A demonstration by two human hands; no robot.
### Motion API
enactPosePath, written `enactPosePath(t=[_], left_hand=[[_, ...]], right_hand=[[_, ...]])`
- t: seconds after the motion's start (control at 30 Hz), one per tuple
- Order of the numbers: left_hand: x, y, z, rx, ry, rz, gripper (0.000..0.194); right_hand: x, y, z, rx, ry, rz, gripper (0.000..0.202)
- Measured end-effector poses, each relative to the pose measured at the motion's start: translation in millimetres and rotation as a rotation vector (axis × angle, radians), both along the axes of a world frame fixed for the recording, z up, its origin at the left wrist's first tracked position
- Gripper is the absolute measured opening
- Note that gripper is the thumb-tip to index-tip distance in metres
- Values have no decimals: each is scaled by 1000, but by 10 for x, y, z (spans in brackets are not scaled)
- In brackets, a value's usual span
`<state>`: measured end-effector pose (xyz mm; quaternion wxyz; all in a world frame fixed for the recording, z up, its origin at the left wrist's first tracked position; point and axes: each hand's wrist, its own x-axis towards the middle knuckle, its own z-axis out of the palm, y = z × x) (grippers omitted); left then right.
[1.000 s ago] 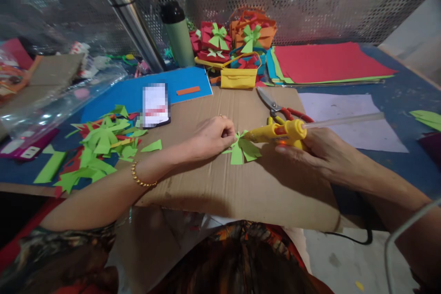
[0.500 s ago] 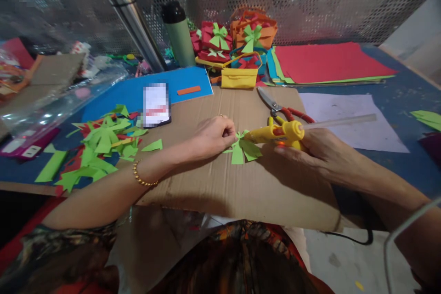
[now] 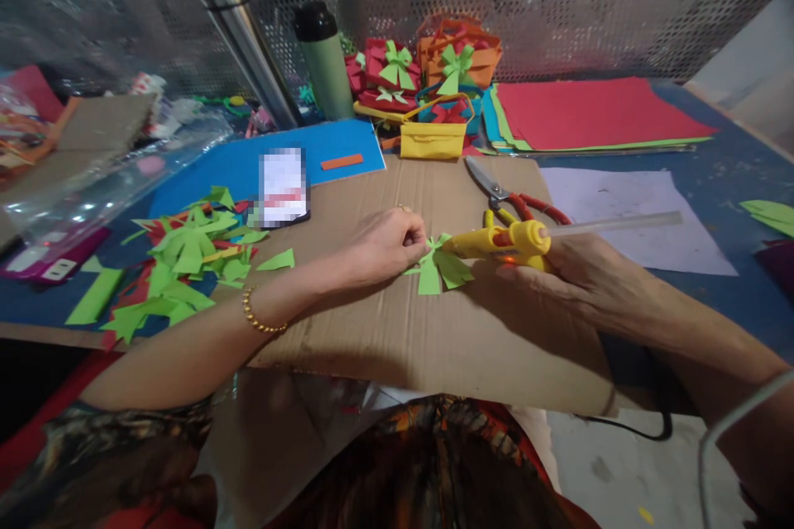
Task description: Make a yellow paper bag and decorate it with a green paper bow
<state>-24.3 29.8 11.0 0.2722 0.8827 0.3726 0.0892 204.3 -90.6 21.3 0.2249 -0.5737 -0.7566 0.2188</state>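
On the cardboard sheet (image 3: 372, 339) lies a green paper bow (image 3: 430, 275) with its tails spread toward me. My left hand (image 3: 392, 241) is closed at the bow's left side, thumb and fingers pinching its edge. My right hand (image 3: 576, 273) grips a yellow glue gun (image 3: 502, 244), a clear glue stick jutting from its back and a red light glowing on it. The gun's nozzle points left and meets the middle of the bow; the exact contact is too small to make out.
Red-handled shears (image 3: 496, 190) lie behind the glue gun. Green paper scraps (image 3: 186, 256) are heaped at left, near a phone-like object (image 3: 282, 188). Small paper bags (image 3: 432, 136), a green bottle (image 3: 322, 66), a steel flask (image 3: 241, 33) and stacked coloured paper (image 3: 595, 111) stand or lie at the back.
Both hands, the bow and the glue gun hold the same places on the cardboard. The whole view has shifted very slightly.
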Motion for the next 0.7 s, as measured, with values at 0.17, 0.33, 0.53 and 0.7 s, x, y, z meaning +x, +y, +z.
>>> enactPosePath(t=[0.17,0.33,0.53,0.7], left_hand=[[9,10,-7,-7,6,-9,22],[5,8,-2,-7,12,-12,22],[7,-6,13,-3,15,-7,21],[4,-4,6,4,16,-2,19]], right_hand=[[-30,12,11,23,5,-6,40],[-33,32,-26,46,19,18,40],[45,16,-95,0,16,5,47],[21,12,-27,47,25,29,47]])
